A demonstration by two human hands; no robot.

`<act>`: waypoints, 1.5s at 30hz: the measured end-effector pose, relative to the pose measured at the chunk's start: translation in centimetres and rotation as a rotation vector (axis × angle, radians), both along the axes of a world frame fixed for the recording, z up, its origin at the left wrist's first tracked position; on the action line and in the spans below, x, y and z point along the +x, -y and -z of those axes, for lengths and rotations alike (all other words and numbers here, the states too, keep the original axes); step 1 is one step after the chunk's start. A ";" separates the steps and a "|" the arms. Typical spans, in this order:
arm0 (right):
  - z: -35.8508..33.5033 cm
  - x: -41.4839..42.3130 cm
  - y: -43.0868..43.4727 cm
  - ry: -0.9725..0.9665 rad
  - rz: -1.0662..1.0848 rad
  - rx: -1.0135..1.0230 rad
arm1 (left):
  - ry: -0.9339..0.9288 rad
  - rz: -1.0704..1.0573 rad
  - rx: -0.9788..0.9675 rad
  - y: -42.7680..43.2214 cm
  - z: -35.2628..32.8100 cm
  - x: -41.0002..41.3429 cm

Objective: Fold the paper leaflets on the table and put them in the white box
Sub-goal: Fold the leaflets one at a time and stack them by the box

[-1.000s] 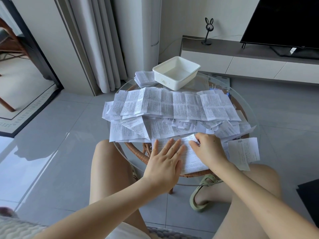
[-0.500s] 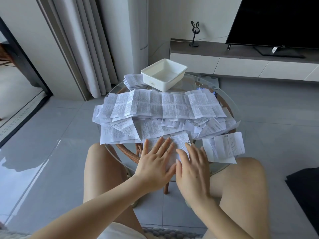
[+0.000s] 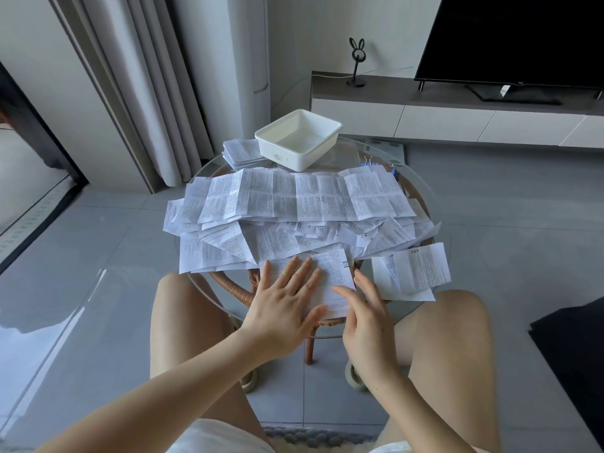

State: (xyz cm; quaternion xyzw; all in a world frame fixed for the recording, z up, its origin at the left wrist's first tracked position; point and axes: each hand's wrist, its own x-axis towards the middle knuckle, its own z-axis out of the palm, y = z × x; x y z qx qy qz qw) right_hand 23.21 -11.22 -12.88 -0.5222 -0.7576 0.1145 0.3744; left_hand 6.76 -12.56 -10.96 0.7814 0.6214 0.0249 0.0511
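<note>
A folded printed leaflet (image 3: 330,273) lies at the near edge of the round glass table (image 3: 428,178). My left hand (image 3: 287,299) lies flat on it with straight, spread fingers, pressing it down. My right hand (image 3: 366,308) rests at the leaflet's right edge, fingers straight, fingertips touching the paper. Beyond them a heap of unfolded leaflets (image 3: 294,204) covers most of the table. The white box (image 3: 299,138) stands at the far edge with nothing visible inside.
A stack of folded leaflets (image 3: 240,153) lies left of the box. A loose leaflet (image 3: 411,273) hangs over the table's right edge. Binder clips (image 3: 369,160) sit at the far right. My knees flank the table's wicker base; a TV cabinet stands behind.
My right hand left the leaflet's top edge, where it held the paper, and came down flat at its right side. The left hand stayed pressed on it. The view shifted slightly.
</note>
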 end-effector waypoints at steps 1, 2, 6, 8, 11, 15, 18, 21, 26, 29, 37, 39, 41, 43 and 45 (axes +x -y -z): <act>0.0 0.1 0.0 0.001 0.000 -0.006 | 0.001 0.028 0.029 0.0 0.1 -0.3; 0.0 0.1 0.0 0.000 -0.003 -0.019 | 0.010 0.055 0.062 0.1 0.3 -0.5; 0.1 0.2 0.0 0.005 -0.018 -0.052 | 0.022 0.102 0.074 0.5 0.7 -1.7; 0.1 0.2 0.0 0.012 -0.017 -0.073 | -0.010 0.113 0.098 0.9 0.8 -2.5; -0.1 0.4 0.1 0.022 -0.023 -0.110 | -0.081 0.138 0.117 1.3 1.0 -3.7; -0.3 0.7 0.0 0.035 -0.037 -0.140 | -0.126 0.162 0.131 1.4 1.0 -4.2; -0.5 0.6 -0.1 0.043 -0.040 -0.177 | -0.157 0.196 0.150 1.4 1.1 -4.7; -0.9 0.6 0.0 0.034 -0.035 -0.223 | -0.181 0.230 0.159 1.4 1.2 -5.1; -1.1 1.0 0.0 0.038 -0.056 -0.256 | -0.178 0.324 0.155 1.9 0.5 -6.1; -1.2 0.9 0.1 0.074 -0.057 -0.260 | -0.196 0.337 0.174 2.3 0.1 -6.5; -1.9 1.5 0.3 0.184 -0.138 -0.279 | -0.160 0.383 0.107 2.7 0.3 -7.8; -2.4 1.8 0.2 0.202 -0.177 -0.306 | -0.103 0.419 0.117 2.7 0.1 -8.1; -3.2 1.9 0.2 0.216 -0.188 -0.313 | -0.008 0.423 0.187 2.7 -0.6 -8.1; -4.4 1.9 0.4 0.208 -0.162 -0.205 | 0.119 0.412 0.283 2.7 -1.6 -7.5; -5.7 1.7 1.5 0.174 -0.246 -0.061 | 0.267 0.354 0.338 2.7 -2.7 -6.3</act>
